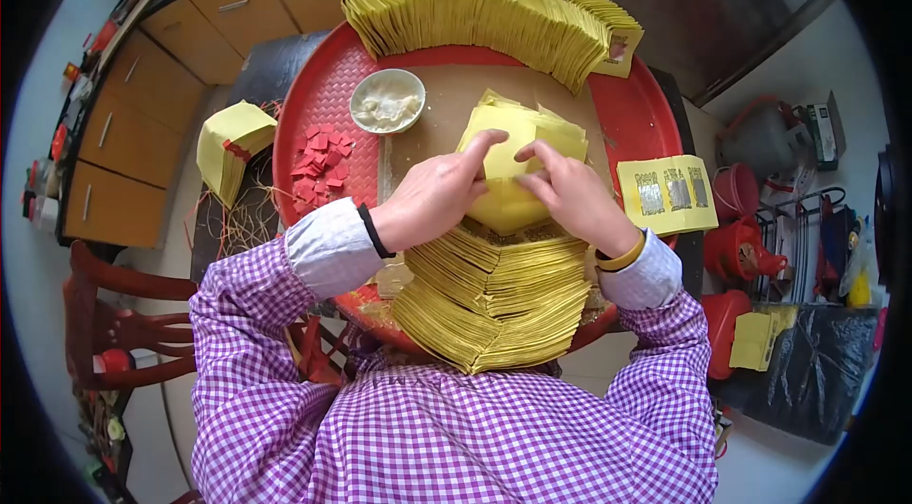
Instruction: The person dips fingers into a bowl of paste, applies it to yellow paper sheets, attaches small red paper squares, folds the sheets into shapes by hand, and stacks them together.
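A yellow paper sheet (pixel 503 205), partly folded to a point at its near end, lies between my two hands. My left hand (pixel 439 189) holds its left side, index finger stretched over the top and thumb lower down. My right hand (pixel 575 195) is on the right side, with bent index finger and thumb on the paper; its other fingers are mostly hidden. More loose yellow sheets (pixel 565 132) lie beneath and beyond. Just below my hands, a long row of folded yellow papers (pixel 489 285) is stacked toward my body.
The round red tray (pixel 655 124) carries a cardboard sheet (pixel 446 86), a white bowl of pale paste (pixel 388 101), red paper bits (pixel 321 162) and a curved row of folded papers (pixel 484 15). A yellow bundle (pixel 233 148) stands left; printed yellow paper (pixel 668 194) lies right. A wooden chair (pixel 133 314) is at left.
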`<state>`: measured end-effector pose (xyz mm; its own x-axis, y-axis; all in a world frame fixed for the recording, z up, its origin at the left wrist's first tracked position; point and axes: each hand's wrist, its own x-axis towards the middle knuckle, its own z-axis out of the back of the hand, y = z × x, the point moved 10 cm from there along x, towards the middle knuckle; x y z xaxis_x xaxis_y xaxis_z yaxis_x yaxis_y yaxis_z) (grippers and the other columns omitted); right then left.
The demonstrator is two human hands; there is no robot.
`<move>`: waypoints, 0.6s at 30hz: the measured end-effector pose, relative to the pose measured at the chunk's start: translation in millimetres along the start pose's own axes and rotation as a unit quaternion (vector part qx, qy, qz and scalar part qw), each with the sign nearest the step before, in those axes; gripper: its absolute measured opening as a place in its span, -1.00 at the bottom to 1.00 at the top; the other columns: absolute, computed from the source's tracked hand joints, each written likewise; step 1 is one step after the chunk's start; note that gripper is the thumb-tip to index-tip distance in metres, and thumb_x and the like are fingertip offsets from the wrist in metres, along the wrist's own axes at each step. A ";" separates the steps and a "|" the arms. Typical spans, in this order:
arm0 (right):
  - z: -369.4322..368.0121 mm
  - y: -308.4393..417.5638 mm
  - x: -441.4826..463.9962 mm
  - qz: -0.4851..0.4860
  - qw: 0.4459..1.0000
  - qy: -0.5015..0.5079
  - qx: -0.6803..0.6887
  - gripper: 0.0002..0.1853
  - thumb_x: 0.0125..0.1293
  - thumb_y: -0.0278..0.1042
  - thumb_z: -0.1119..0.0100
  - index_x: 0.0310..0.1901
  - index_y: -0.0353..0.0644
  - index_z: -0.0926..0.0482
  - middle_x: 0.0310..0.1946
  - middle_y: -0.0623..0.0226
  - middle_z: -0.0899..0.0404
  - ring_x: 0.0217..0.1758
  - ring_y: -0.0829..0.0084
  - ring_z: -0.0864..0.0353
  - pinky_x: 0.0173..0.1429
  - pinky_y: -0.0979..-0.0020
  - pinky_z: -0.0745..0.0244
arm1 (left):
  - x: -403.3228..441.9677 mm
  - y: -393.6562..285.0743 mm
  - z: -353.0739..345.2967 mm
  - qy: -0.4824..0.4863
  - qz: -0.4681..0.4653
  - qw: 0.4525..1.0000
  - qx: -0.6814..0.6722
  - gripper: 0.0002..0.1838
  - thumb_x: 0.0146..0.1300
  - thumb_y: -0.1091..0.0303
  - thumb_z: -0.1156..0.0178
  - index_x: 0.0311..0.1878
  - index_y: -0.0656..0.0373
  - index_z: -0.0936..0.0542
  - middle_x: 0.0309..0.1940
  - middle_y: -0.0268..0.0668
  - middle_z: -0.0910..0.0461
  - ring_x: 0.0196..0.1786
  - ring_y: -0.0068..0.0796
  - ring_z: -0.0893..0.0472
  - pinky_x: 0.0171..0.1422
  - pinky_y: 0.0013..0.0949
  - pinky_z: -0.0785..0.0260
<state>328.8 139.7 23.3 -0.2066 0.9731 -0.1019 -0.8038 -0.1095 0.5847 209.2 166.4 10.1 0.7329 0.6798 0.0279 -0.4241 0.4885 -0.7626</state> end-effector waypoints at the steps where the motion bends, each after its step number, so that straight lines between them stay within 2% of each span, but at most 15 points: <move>1: 0.4 5.2 -0.6 0.024 0.999 0.017 0.024 -0.76 0.40 -0.31 -0.09 0.00 -0.22 -0.49 -0.34 0.13 -0.72 -0.35 0.19 -0.71 -0.20 0.26 -0.54 | 1.9 8.7 1.1 -0.005 0.025 1.000 -0.008 -0.39 0.24 0.45 -0.29 0.32 0.11 -0.28 -0.24 -0.14 -0.63 -0.26 -0.22 -0.65 -0.21 -0.27 -0.49; 3: -0.8 7.7 -3.0 0.046 0.997 0.034 0.049 -0.76 0.41 -0.29 -0.08 0.00 -0.22 -0.49 -0.34 0.13 -0.72 -0.35 0.19 -0.71 -0.20 0.27 -0.54 | 3.0 16.4 1.6 -0.008 0.051 0.999 -0.016 -0.38 0.25 0.47 -0.29 0.34 0.10 -0.27 -0.23 -0.15 -0.63 -0.27 -0.25 -0.64 -0.21 -0.29 -0.49; 7: -17.3 7.0 -12.3 0.069 0.992 0.108 0.017 -0.79 0.40 -0.29 -0.11 -0.06 -0.23 -0.49 -0.34 0.16 -0.73 -0.35 0.21 -0.71 -0.22 0.30 -0.55 | 1.8 17.3 -18.7 0.112 0.081 0.990 -0.038 -0.48 0.26 0.48 -0.26 0.27 0.14 -0.36 -0.22 -0.13 -0.63 -0.26 -0.22 -0.64 -0.16 -0.27 -0.50; 8: -18.6 5.5 -11.3 0.068 0.992 0.108 0.018 -0.79 0.40 -0.29 -0.11 -0.06 -0.23 -0.49 -0.34 0.16 -0.73 -0.35 0.21 -0.71 -0.22 0.30 -0.55 | 0.1 15.5 -18.7 0.112 0.082 0.990 -0.038 -0.48 0.26 0.48 -0.26 0.27 0.14 -0.36 -0.22 -0.13 -0.63 -0.26 -0.22 -0.64 -0.16 -0.27 -0.50; 12: -2.7 -35.0 -8.5 -0.093 0.990 -0.005 0.110 -0.82 0.37 -0.33 -0.16 -0.13 -0.24 -0.48 -0.36 0.22 -0.73 -0.36 0.24 -0.71 -0.23 0.30 -0.54 | -13.4 -21.4 -22.2 0.072 -0.033 0.996 0.029 -0.62 0.31 0.39 -0.20 0.17 0.22 -0.44 -0.21 -0.10 -0.62 -0.20 -0.12 -0.64 -0.10 -0.17 -0.50; 13: 0.0 -32.9 -9.7 -0.094 0.989 -0.005 0.110 -0.82 0.37 -0.33 -0.16 -0.13 -0.24 -0.48 -0.36 0.22 -0.73 -0.36 0.24 -0.71 -0.23 0.30 -0.54 | -15.5 -22.3 -25.8 0.072 -0.033 0.996 0.028 -0.62 0.31 0.39 -0.20 0.17 0.22 -0.44 -0.21 -0.10 -0.62 -0.20 -0.12 -0.64 -0.10 -0.17 -0.50; 17: 4.4 0.6 -13.6 -0.043 0.991 0.104 0.070 -0.82 0.35 -0.35 -0.16 -0.13 -0.25 -0.47 -0.39 0.24 -0.71 -0.34 0.23 -0.71 -0.22 0.27 -0.55 | -34.6 -43.7 -65.7 0.203 -0.169 0.962 0.072 -0.66 0.34 0.35 -0.18 0.13 0.23 -0.48 -0.18 -0.12 -0.63 -0.21 -0.11 -0.63 -0.09 -0.18 -0.51; 18: 2.4 -0.8 -13.3 -0.043 0.991 0.105 0.069 -0.82 0.35 -0.35 -0.16 -0.13 -0.25 -0.47 -0.39 0.24 -0.71 -0.34 0.23 -0.71 -0.22 0.27 -0.55 | -24.4 -31.5 -62.6 0.231 -0.087 0.968 0.036 -0.68 0.34 0.40 -0.17 0.13 0.22 -0.48 -0.13 -0.16 -0.62 -0.21 -0.17 -0.63 -0.11 -0.24 -0.51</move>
<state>333.5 127.3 26.0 -0.2637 0.9128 -0.3120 -0.7428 0.0142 0.6694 238.0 100.1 -7.0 0.9490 0.2752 -0.1538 -0.2977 0.6218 -0.7244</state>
